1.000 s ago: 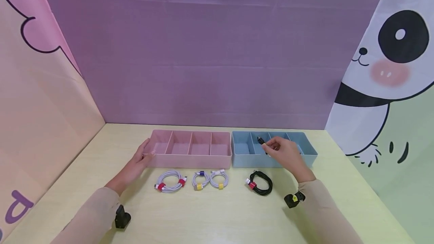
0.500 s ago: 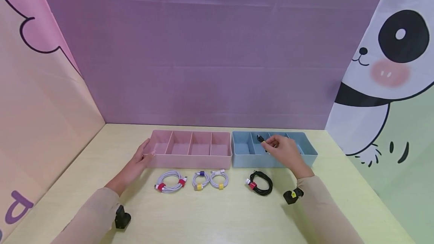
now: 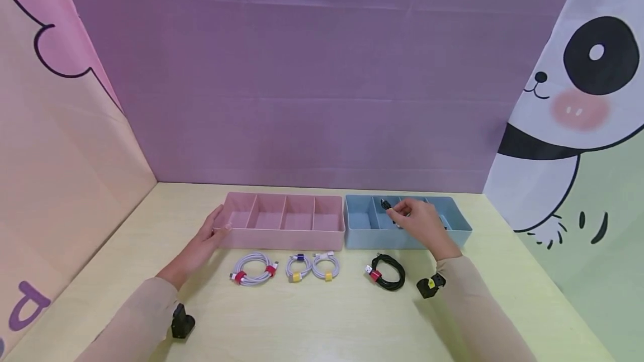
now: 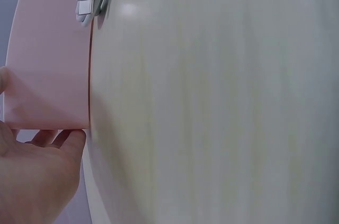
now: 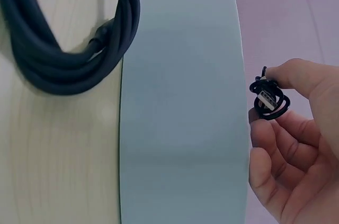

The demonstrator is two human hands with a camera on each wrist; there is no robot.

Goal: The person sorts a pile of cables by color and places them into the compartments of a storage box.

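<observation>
At the pink divided tray (image 3: 284,239), my left hand (image 3: 205,237) holds the left end, thumb over the front side and fingers along the end wall (image 4: 45,127). My right hand (image 3: 421,229) is over the blue divided tray (image 3: 379,240) and pinches a small coiled black USB cable (image 5: 269,99) between thumb and fingers. The cable's metal plug shows in the right wrist view. In the head view it overlaps the blue tray's second compartment from the left. My right hand hides part of that tray's right compartments.
In front of the pink tray lie a white cable with red ties (image 3: 254,270) and two small white cables with yellow ties (image 3: 298,268). A black cable with a red tie (image 3: 388,271) lies before the blue tray. A purple backdrop (image 3: 322,99) stands behind.
My right hand has shifted slightly left and back with the small black cable, still over the blue tray. My left hand stays on the pink tray.
</observation>
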